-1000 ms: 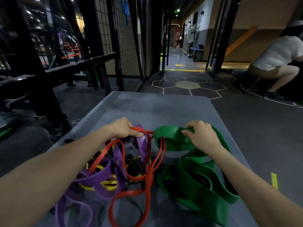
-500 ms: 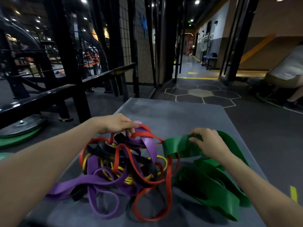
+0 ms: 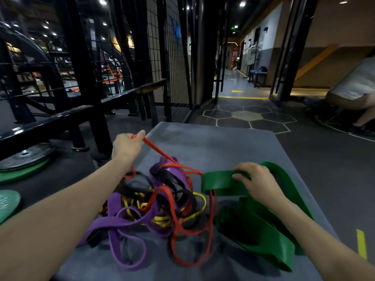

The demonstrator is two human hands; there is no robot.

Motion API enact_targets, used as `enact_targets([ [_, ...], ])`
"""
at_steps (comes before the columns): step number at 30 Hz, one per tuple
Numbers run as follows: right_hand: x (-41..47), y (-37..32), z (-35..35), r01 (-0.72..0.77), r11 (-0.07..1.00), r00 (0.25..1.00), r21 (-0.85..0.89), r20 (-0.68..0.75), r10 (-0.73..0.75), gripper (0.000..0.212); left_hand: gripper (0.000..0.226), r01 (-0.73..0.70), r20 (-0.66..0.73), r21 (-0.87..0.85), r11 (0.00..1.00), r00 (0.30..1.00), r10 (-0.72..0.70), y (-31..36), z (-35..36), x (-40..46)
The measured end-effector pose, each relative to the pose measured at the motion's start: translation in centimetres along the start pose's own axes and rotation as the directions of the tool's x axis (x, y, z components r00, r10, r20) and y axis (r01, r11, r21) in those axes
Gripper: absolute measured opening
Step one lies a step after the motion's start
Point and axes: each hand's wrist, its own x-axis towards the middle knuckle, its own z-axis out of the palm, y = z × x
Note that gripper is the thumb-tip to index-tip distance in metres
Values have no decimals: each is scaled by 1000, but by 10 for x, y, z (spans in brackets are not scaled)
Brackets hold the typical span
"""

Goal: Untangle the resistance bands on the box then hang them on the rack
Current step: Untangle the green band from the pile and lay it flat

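Observation:
A tangle of resistance bands lies on the grey box top (image 3: 219,145): purple band (image 3: 121,222), black band (image 3: 172,179), yellow band (image 3: 160,220) and a thin red band (image 3: 190,232) knotted together. My left hand (image 3: 126,146) is shut on a strand of the red band, stretched taut up and left from the pile. A wide green band (image 3: 259,228) lies folded at the right. My right hand (image 3: 257,179) grips its upper loop, which the red band passes through.
A black steel rack frame (image 3: 81,82) with a horizontal bar stands to the left, wire mesh behind it. Weight plates (image 3: 22,161) lie on the floor at left. A person (image 3: 353,86) crouches at far right. A corridor runs ahead.
My left hand has lifted away from the pile up and to the left, pulling a red strand taut. My right hand stays on the green band. The view has tilted upward.

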Motion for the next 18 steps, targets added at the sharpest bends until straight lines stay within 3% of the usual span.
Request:
enact_targets([
  [3, 0, 5, 2, -90, 996, 995, 15, -35, 90, 15, 46, 50, 127, 198, 979, 989, -76, -15, 8, 1],
  [6, -2, 7, 5, -130, 989, 991, -66, 16, 132, 19, 45, -40, 229, 354, 935, 972, -46, -23, 20, -9],
  [9, 4, 2, 5, -76, 959, 986, -272, 124, 113, 28, 30, -188, 330, 304, 934, 940, 82, -19, 30, -16],
  [11, 14, -5, 3, -19, 941, 983, -338, 167, 80, 35, 35, -245, 389, 247, 938, 911, 136, -14, 41, -22],
  [14, 31, -27, 9, 58, 967, 988, -248, 150, -21, 35, 34, -266, 407, 177, 948, 896, 175, -9, 55, -29],
  [18, 54, -53, 46, 3, 997, 983, -75, 186, 11, 24, 33, -235, 401, 132, 963, 901, 165, -13, 64, -27],
])
